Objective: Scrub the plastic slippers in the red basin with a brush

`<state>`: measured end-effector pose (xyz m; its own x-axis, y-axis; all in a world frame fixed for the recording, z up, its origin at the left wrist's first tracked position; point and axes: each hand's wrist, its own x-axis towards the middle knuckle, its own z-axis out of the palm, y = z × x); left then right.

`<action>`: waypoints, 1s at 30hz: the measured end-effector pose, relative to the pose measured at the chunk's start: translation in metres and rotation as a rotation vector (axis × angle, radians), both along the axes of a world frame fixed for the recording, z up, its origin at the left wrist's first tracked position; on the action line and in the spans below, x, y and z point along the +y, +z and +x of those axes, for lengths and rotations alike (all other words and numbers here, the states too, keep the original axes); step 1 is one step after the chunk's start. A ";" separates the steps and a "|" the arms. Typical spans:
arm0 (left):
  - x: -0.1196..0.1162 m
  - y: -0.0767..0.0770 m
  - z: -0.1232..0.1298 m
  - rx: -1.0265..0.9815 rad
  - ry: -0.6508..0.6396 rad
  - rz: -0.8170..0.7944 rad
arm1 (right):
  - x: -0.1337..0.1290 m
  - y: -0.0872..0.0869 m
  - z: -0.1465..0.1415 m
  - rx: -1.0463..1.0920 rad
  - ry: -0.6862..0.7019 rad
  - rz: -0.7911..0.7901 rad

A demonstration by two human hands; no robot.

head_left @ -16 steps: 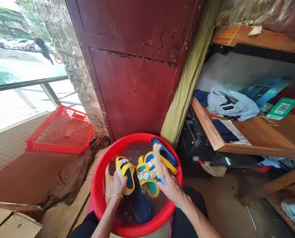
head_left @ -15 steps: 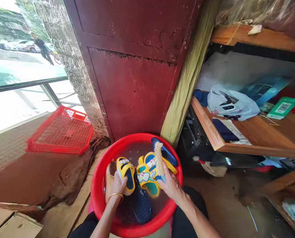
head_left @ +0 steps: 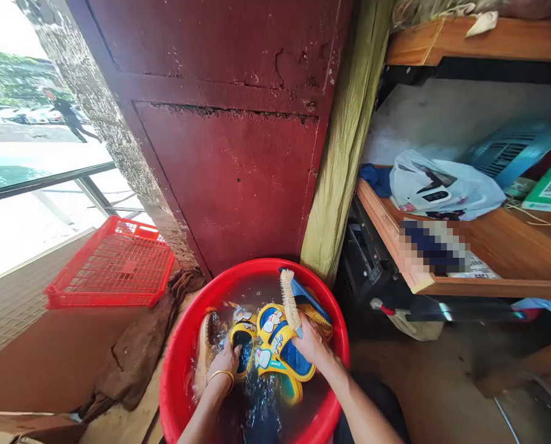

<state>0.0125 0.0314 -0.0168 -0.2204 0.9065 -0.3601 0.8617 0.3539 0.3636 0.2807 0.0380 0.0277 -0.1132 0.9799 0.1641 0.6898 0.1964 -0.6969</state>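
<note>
My left hand (head_left: 224, 364) is closed round a yellow children's slipper (head_left: 242, 342) with a dark insole, dipped in murky water at the left of a red basin (head_left: 168, 370). In my right hand (head_left: 313, 342) is a scrub brush (head_left: 288, 296), its pale bristles pointing up and to the left. Just beside and below that hand, other yellow slippers (head_left: 275, 342) with cartoon figures and blue or green insoles lie in the water. A blue slipper (head_left: 310, 295) rests behind the brush against the rim. Splashing water blurs a dark shape near the basin's front.
A red plastic crate (head_left: 113, 268) stands at the left by a brown cloth (head_left: 131, 351). Behind the basin is a dark red door (head_left: 238, 179). At the right, a wooden shelf (head_left: 501, 287) carries a white plastic bag (head_left: 442, 185). A person (head_left: 65, 114) walks outside.
My left hand has lowered its slipper into the water, which now ripples and splashes. My right hand still holds the brush above the slippers. The view has shifted slightly.
</note>
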 end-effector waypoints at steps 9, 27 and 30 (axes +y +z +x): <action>0.005 0.019 -0.010 -0.109 0.094 0.260 | -0.004 0.018 -0.011 0.014 0.042 -0.117; 0.018 0.046 0.007 -0.059 0.105 0.994 | -0.010 0.020 -0.002 -0.002 -0.305 -0.008; 0.022 0.046 0.011 -0.133 0.127 0.917 | -0.014 0.021 0.005 -0.010 -0.316 -0.026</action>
